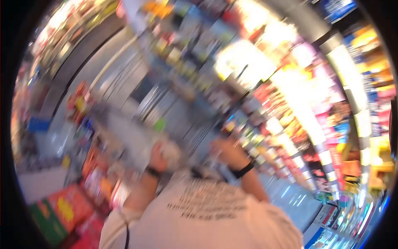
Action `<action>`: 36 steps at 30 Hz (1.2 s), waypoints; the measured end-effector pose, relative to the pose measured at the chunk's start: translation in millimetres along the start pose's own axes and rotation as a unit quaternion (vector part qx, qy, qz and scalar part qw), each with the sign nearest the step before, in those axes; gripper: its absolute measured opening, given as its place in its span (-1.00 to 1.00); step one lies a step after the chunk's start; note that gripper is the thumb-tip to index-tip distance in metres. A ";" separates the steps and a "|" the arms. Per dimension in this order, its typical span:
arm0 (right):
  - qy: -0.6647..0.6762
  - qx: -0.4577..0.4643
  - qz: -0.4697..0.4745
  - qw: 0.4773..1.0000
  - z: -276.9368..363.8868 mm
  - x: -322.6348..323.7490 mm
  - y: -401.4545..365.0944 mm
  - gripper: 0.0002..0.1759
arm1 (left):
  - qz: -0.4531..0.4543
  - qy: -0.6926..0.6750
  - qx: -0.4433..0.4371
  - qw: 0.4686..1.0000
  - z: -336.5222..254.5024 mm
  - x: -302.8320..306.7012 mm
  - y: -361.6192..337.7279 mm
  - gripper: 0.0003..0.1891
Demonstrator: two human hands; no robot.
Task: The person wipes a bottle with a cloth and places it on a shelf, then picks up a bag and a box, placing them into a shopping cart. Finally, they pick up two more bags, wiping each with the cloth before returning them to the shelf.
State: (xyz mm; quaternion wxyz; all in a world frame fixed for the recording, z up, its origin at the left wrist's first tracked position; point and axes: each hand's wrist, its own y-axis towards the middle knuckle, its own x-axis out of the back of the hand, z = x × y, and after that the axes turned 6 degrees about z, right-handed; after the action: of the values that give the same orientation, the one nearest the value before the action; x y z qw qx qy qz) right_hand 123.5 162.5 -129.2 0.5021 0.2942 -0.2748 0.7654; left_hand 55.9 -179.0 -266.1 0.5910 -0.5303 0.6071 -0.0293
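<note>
My left hand [157, 157], with a black band on its wrist, is low and left of centre. Right against it is a pale, rounded thing [171, 152], too blurred to name. Motion smears the fingers, so a grip on it cannot be confirmed. To the right, apart from it, my right hand [228, 150] also has a dark wristband, and its fingers point left. Whether it holds anything is lost in the blur. A small bright green thing [160, 124] lies above my left hand.
Shelves of colourful packets [286, 120] curve along the right, under glaring lights. Grey ridged surfaces [178, 112] lie beyond my hands. At the lower left are red and green packages [66, 209]. My pale shirt [207, 211] with dark lettering fills the bottom.
</note>
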 end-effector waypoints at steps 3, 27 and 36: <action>0.122 -0.050 -0.107 0.985 36.7 8.1 18.1 -0.83 | 0.303 -0.106 0.103 0.942 -45.9 -36.4 24.8 -0.67; -0.385 -0.146 -0.502 0.760 422.3 509.9 -67.9 -0.42 | 0.300 0.177 -0.014 0.937 -136.1 -221.1 30.0 -0.77; -0.525 -0.370 -0.401 0.653 381.8 651.4 -54.1 -0.41 | 0.269 0.104 -0.080 0.954 -102.6 -251.2 -21.3 -0.76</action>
State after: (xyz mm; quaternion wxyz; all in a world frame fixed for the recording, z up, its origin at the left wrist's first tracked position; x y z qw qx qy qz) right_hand 30.2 303.2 608.8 0.5997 0.5181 -0.6083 0.0428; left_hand -73.6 -78.5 -48.7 0.4662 -0.3868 0.7858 0.1246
